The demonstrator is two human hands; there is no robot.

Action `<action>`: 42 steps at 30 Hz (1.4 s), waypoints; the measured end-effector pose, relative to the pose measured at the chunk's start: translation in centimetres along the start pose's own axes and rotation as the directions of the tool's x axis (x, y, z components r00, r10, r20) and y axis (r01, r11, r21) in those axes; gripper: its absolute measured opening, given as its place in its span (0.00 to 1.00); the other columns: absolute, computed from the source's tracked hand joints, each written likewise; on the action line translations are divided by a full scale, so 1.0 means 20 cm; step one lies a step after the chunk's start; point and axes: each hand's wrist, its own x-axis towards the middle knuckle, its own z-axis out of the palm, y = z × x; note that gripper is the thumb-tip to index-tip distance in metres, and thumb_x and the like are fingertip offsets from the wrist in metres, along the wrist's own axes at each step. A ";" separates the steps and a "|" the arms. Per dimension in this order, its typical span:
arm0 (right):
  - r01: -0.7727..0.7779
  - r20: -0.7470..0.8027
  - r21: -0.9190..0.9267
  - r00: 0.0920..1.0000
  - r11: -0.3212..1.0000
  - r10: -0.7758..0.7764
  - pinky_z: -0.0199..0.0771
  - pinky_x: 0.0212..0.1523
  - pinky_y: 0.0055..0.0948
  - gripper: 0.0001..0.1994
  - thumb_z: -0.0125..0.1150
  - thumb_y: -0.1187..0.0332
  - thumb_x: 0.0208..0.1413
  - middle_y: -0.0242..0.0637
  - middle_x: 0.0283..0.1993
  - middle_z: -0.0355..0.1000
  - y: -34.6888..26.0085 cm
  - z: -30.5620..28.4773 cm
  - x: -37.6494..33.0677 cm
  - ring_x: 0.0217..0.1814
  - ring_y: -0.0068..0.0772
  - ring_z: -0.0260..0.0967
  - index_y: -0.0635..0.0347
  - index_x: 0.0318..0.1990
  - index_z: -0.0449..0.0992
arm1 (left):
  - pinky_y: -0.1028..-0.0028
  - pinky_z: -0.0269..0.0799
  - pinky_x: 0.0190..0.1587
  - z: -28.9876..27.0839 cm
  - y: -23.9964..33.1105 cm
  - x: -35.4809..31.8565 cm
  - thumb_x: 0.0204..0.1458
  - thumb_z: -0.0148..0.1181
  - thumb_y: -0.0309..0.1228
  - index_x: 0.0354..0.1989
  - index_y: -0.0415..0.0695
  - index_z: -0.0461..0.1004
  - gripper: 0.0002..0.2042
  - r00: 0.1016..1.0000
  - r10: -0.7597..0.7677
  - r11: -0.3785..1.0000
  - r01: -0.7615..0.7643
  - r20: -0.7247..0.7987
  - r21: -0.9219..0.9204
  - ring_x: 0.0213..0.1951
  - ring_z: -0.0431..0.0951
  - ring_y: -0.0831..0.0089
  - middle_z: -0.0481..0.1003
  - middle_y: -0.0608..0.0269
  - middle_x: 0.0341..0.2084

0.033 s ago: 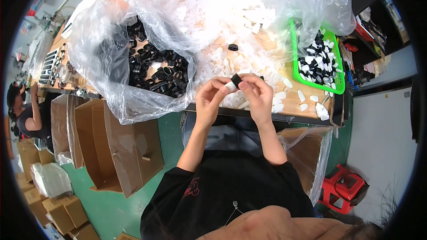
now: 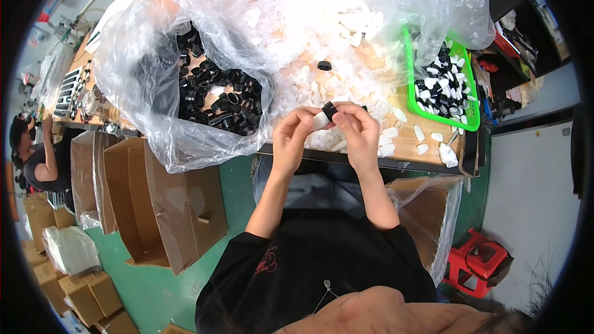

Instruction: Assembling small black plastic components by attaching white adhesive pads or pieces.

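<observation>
Over the table's front edge, my left hand (image 2: 292, 134) pinches a small white plastic piece (image 2: 320, 121) between thumb and fingers. My right hand (image 2: 361, 133) grips a black ring-shaped cap (image 2: 329, 110), its thumb against the side. The two parts meet end to end; how deeply one sits in the other is hidden by my fingers. Just beyond the hands spreads a heap of loose white pieces (image 2: 312, 89), with a single black ring (image 2: 324, 65) lying on it.
A clear plastic bag (image 2: 253, 142) full of black rings (image 2: 226, 99) lies left. A green basket (image 2: 473, 102) at right holds black-and-white parts. An open cardboard box (image 2: 185, 210) stands below left, a red stool (image 2: 464, 260) lower right. Another person (image 2: 46, 161) works far left.
My left thumb has drawn back slightly, so more of the white piece shows. The black cap has barely shifted in my right fingers.
</observation>
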 end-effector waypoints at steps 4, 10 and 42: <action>-0.027 -0.023 -0.036 0.999 0.999 0.026 0.73 0.49 0.24 0.08 0.62 0.73 0.60 0.37 0.46 0.74 0.02 -0.01 -0.01 0.46 0.23 0.72 0.70 0.42 0.76 | 0.69 0.76 0.44 0.00 0.04 0.04 0.60 0.56 0.23 0.37 0.34 0.72 0.04 0.991 -0.134 0.991 0.134 0.003 -0.001 0.37 0.78 0.71 0.75 0.52 0.40; -0.020 -0.051 0.001 0.998 1.000 0.020 0.70 0.49 0.25 0.10 0.62 0.73 0.60 0.36 0.42 0.75 0.03 0.01 0.00 0.43 0.23 0.71 0.71 0.45 0.75 | 0.72 0.78 0.45 0.05 0.06 0.03 0.60 0.57 0.21 0.36 0.34 0.71 0.03 0.995 -0.098 0.987 0.100 -0.021 0.124 0.37 0.79 0.72 0.76 0.54 0.39; 0.066 0.041 -0.986 0.986 0.151 -0.159 0.73 0.41 0.35 0.07 0.60 0.67 0.59 0.38 0.33 0.71 0.26 -0.31 0.48 0.36 0.39 0.72 0.62 0.38 0.76 | 0.75 0.74 0.45 -0.09 0.00 0.03 0.50 0.65 0.18 0.47 0.33 0.76 0.14 0.971 0.194 0.727 -0.238 0.140 0.644 0.40 0.79 0.73 0.80 0.56 0.40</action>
